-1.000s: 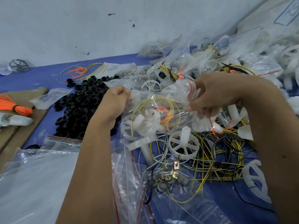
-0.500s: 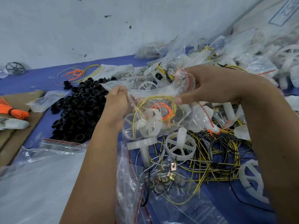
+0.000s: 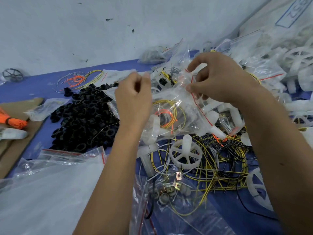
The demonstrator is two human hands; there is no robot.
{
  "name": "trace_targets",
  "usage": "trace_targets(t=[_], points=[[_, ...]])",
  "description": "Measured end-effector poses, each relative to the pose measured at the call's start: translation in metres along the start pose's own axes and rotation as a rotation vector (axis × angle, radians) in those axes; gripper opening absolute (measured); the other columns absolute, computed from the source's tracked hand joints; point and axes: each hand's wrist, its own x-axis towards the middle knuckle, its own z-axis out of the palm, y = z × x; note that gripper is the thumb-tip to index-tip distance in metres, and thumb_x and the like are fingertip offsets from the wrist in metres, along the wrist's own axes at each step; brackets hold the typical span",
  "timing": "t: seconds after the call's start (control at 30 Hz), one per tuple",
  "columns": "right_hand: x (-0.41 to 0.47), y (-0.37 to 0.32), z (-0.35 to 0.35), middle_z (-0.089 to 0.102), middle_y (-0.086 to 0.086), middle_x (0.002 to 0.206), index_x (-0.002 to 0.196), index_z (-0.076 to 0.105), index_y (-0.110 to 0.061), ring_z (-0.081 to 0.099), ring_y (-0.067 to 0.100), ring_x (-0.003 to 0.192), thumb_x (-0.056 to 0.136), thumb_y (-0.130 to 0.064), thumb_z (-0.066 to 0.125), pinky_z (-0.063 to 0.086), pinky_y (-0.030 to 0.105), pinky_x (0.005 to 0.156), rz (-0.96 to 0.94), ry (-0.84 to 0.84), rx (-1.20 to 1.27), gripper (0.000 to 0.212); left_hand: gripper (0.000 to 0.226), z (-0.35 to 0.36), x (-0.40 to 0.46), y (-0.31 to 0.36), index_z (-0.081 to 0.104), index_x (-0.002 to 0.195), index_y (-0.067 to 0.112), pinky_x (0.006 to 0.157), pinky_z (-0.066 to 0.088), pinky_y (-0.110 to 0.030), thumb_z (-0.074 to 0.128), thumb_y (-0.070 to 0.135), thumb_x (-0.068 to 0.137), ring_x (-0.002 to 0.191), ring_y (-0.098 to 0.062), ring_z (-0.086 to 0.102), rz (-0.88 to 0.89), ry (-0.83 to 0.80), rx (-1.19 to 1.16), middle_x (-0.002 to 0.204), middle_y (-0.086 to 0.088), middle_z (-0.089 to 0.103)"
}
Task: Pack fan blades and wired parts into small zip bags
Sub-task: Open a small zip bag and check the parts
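Between my hands hangs a small clear zip bag (image 3: pixel 176 114) with a red seal line. Inside it lie a white fan blade, yellow wire loops and an orange wire. My right hand (image 3: pixel 218 78) pinches the bag's red-lined top edge between thumb and fingers. My left hand (image 3: pixel 133 97) is curled at the bag's left corner, but whether it grips the plastic is hidden. Below the bag a loose white fan blade (image 3: pixel 185 152) rests on a tangle of yellow and black wires (image 3: pixel 225 160).
A heap of black rings (image 3: pixel 83 119) lies left of my hands on the blue mat (image 3: pixel 42 85). Filled zip bags and white fan blades (image 3: pixel 274 65) pile up at the right. Empty bags (image 3: pixel 50 187) spread at the lower left. Small metal clips (image 3: pixel 176 184) sit in front.
The bag has tilted, its red seal edge now running diagonally down to the right. My right hand rose and shifted its pinch along the seal; my left hand rose too.
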Motion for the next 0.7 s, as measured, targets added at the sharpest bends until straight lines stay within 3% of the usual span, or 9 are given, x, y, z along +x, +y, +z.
trace_targets(t=[0.1, 0.17, 0.27, 0.43, 0.47, 0.57, 0.63, 0.7], points=[[-0.001, 0.001, 0.001, 0.072, 0.001, 0.065, 0.112, 0.063, -0.018, 0.067, 0.012, 0.051, 0.084, -0.010, 0.078, 0.061, 0.037, 0.060, 0.002, 0.039, 0.000, 0.034, 0.047, 0.016, -0.017, 0.006, 0.043, 0.058, 0.020, 0.057, 0.035, -0.030, 0.054, 0.032, 0.102, 0.056, -0.009, 0.043, 0.062, -0.229, 0.189, 0.055, 0.009, 0.046], [-0.001, 0.002, 0.003, 0.072, 0.000, 0.067, 0.109, 0.064, -0.018, 0.066, 0.011, 0.048, 0.083, -0.008, 0.078, 0.059, 0.034, 0.055, -0.003, 0.061, -0.010, 0.031, 0.046, 0.022, -0.025, 0.003, 0.044, 0.061, 0.017, 0.061, 0.040, -0.039, 0.053, 0.035, 0.102, 0.066, -0.024, 0.053, 0.112, -0.326, 0.390, 0.060, 0.002, 0.050], [0.000, 0.003, 0.004, 0.071, 0.000, 0.065, 0.108, 0.066, -0.017, 0.067, 0.010, 0.046, 0.084, -0.006, 0.076, 0.054, 0.028, 0.049, -0.004, 0.072, -0.019, 0.028, 0.047, 0.024, -0.025, 0.001, 0.039, 0.061, 0.018, 0.058, 0.037, -0.039, 0.051, 0.037, 0.102, 0.068, -0.030, 0.052, 0.139, -0.329, 0.459, 0.061, 0.000, 0.047], [0.002, 0.005, 0.003, 0.072, 0.003, 0.064, 0.105, 0.066, -0.016, 0.069, 0.012, 0.049, 0.082, 0.006, 0.066, 0.062, 0.036, 0.056, 0.016, 0.092, -0.038, 0.032, 0.044, 0.023, -0.024, 0.000, 0.046, 0.065, 0.017, 0.064, 0.047, -0.043, 0.051, 0.038, 0.103, 0.069, -0.032, 0.056, 0.115, -0.305, 0.437, 0.065, -0.005, 0.056], [0.003, 0.005, 0.003, 0.072, 0.002, 0.066, 0.103, 0.067, -0.015, 0.069, 0.012, 0.050, 0.081, 0.008, 0.064, 0.062, 0.034, 0.058, 0.008, 0.131, -0.048, 0.032, 0.044, 0.022, -0.023, -0.001, 0.048, 0.066, 0.016, 0.064, 0.047, -0.042, 0.051, 0.039, 0.103, 0.069, -0.030, 0.056, 0.107, -0.297, 0.437, 0.065, -0.004, 0.056], [0.003, 0.000, 0.002, 0.075, 0.006, 0.079, 0.098, 0.070, -0.011, 0.070, 0.015, 0.063, 0.080, 0.008, 0.057, 0.051, 0.010, 0.055, -0.069, 0.204, -0.168, 0.030, 0.046, 0.021, -0.019, -0.006, 0.049, 0.064, 0.016, 0.060, 0.040, -0.038, 0.054, 0.040, 0.103, 0.064, -0.025, 0.051, 0.084, -0.275, 0.410, 0.060, 0.002, 0.050], [0.000, -0.008, -0.008, 0.075, 0.006, 0.078, 0.096, 0.071, -0.012, 0.071, 0.017, 0.069, 0.080, 0.003, 0.059, 0.052, 0.011, 0.059, -0.149, 0.165, -0.207, 0.025, 0.049, 0.019, -0.015, -0.010, 0.045, 0.061, 0.018, 0.059, 0.034, -0.036, 0.055, 0.041, 0.103, 0.060, -0.022, 0.048, 0.067, -0.261, 0.402, 0.057, 0.003, 0.048], [-0.009, -0.027, -0.013, 0.073, 0.000, 0.070, 0.088, 0.072, -0.016, 0.072, 0.013, 0.062, 0.079, -0.003, 0.070, 0.056, 0.018, 0.054, -0.233, -0.001, -0.131, 0.015, 0.048, 0.015, -0.012, -0.015, 0.046, 0.061, 0.017, 0.059, 0.042, -0.037, 0.057, 0.041, 0.102, 0.060, -0.023, 0.057, 0.010, -0.284, 0.327, 0.057, 0.000, 0.055]])
